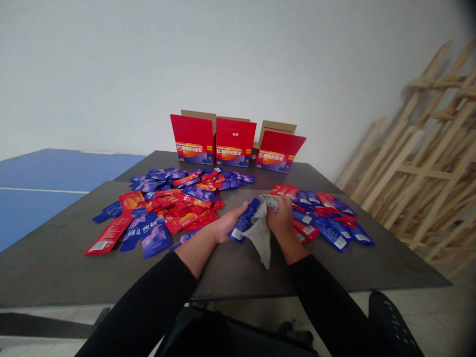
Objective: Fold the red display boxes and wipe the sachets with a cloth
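Near the front middle of the table, my left hand (pixel 231 221) grips a blue pouch (pixel 243 221) with a white barcode label at its lower end. My right hand (pixel 281 216) is closed on a grey cloth (pixel 261 235), which hangs down in a point and touches the pouch's right side. To the left spreads a loose pile of red and blue pouches (pixel 182 206). A smaller group of red and blue pouches (pixel 327 223) lies just beyond my right hand, several with barcode labels facing up.
Three red and blue cartons with raised flaps stand at the back: a left carton (pixel 193 140), a middle carton (pixel 235 142) and a right carton (pixel 279 152). Wooden frames (pixel 427 163) lean at the right. A blue table (pixel 55 183) adjoins the dark table (pixel 230 272) on the left.
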### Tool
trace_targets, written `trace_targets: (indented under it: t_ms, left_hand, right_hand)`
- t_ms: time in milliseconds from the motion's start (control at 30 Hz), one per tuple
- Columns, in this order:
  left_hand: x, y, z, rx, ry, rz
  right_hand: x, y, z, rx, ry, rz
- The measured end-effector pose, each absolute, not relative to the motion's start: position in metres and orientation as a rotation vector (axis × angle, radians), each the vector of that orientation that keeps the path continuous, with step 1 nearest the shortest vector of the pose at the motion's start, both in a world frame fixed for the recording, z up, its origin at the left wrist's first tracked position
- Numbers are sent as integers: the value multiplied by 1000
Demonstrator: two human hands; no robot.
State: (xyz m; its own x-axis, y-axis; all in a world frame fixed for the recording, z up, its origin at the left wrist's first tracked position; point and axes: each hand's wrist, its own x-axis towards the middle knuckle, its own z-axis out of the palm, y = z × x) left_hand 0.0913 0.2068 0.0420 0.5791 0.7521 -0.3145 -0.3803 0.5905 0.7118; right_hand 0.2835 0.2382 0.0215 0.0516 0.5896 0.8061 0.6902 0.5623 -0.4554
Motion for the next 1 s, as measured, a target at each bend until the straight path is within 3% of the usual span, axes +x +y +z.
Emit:
trace_targets:
  t_ms: [233,400,667,1000]
  left_hand:
    - [81,218,46,428,492,950]
    - [87,217,42,415,564,740]
    - [109,198,40,518,628,647]
    - [86,199,48,630,460,577]
  right_hand:
    - [265,211,31,-748,-1874,-23]
    - [240,194,20,-571,-2247,56]
    - [248,209,14,-862,-1864,-93]
    - [269,233,14,-1234,-1532,40]
